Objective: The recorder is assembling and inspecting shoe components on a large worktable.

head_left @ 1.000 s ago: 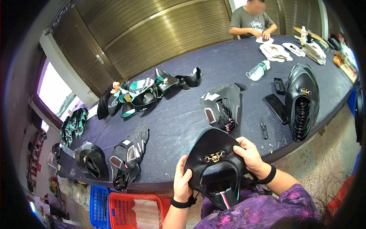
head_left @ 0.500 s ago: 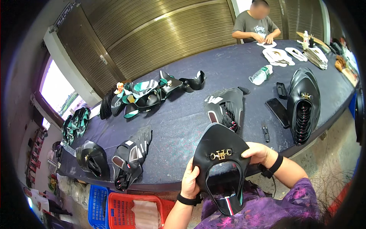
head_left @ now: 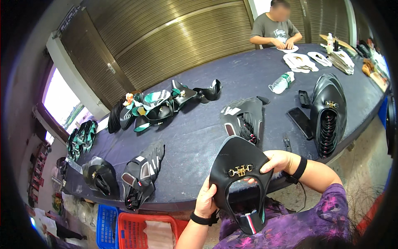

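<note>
A black shoe upper with a gold buckle and a striped heel tab is held up in front of me, near the table's front edge. My left hand grips its left side, thumb on the outer face. My right hand has hold of the right side, thumb on top and fingers behind; some fingertips show through the upper's opening. Just beyond it lies a stack of dark uppers with white stripes. Right of that, a nested stack of black buckled uppers rests on the table.
More upper stacks stand left on the dark table, including striped ones. Loose green-lined uppers lie farther back. A phone, a small cutter and a bottle are rightward. A co-worker handles white pieces. Baskets stand below.
Both hands keep their hold on the upper, which has barely shifted. My right hand's fingertips now show through its opening. The view has moved slightly.
</note>
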Demonstrator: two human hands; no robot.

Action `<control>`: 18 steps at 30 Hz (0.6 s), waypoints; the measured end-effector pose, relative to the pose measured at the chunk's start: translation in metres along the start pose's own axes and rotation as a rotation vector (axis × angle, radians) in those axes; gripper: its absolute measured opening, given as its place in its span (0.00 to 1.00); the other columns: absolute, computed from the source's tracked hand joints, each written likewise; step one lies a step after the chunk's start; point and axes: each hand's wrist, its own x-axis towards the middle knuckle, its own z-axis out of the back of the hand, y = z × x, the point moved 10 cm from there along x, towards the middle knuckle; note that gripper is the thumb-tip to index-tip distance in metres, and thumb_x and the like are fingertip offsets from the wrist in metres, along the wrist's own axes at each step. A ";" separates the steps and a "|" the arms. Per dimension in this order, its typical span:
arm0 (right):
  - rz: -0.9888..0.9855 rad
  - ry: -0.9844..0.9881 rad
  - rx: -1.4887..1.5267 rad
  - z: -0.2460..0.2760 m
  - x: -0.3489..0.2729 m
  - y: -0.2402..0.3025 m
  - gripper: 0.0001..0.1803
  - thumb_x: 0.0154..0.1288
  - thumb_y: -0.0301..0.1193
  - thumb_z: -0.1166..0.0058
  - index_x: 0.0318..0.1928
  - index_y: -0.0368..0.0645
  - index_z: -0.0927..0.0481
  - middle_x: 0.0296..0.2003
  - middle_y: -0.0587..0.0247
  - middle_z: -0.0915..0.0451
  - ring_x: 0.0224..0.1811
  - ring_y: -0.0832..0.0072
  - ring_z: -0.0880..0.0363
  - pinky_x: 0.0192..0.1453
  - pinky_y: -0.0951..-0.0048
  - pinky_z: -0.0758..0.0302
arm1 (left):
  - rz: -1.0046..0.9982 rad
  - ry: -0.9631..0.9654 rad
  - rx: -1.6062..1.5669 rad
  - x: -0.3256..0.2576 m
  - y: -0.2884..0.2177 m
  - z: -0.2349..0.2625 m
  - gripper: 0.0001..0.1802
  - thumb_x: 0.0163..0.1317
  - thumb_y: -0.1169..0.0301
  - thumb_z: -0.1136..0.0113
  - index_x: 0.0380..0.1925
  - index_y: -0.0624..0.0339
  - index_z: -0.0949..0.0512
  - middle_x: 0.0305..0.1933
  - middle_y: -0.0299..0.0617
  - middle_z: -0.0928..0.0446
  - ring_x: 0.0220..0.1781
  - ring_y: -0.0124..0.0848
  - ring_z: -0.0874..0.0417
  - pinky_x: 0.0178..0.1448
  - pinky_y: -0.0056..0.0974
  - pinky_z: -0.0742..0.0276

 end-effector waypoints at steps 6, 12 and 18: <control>-0.051 -0.111 -0.199 0.024 -0.004 0.009 0.25 0.51 0.24 0.43 0.51 0.33 0.32 0.45 0.61 0.26 0.47 0.74 0.29 0.56 0.72 0.34 | 0.250 0.217 -0.032 -0.003 0.004 -0.012 0.30 0.55 0.67 0.43 0.56 0.65 0.41 0.53 0.47 0.32 0.52 0.37 0.28 0.57 0.40 0.33; -0.075 -0.176 -0.417 0.020 0.005 0.016 0.24 0.51 0.22 0.43 0.51 0.32 0.32 0.46 0.61 0.26 0.47 0.76 0.29 0.55 0.74 0.35 | 0.408 0.407 0.361 0.000 -0.006 -0.035 0.25 0.59 0.68 0.50 0.54 0.70 0.39 0.51 0.49 0.30 0.49 0.37 0.25 0.54 0.39 0.31; -0.069 0.074 -0.288 0.003 0.008 0.018 0.31 0.54 0.32 0.43 0.55 0.32 0.38 0.49 0.63 0.29 0.50 0.77 0.32 0.57 0.75 0.37 | 0.353 0.260 0.429 0.007 -0.015 -0.041 0.22 0.61 0.63 0.50 0.48 0.71 0.34 0.44 0.51 0.26 0.38 0.35 0.21 0.45 0.35 0.26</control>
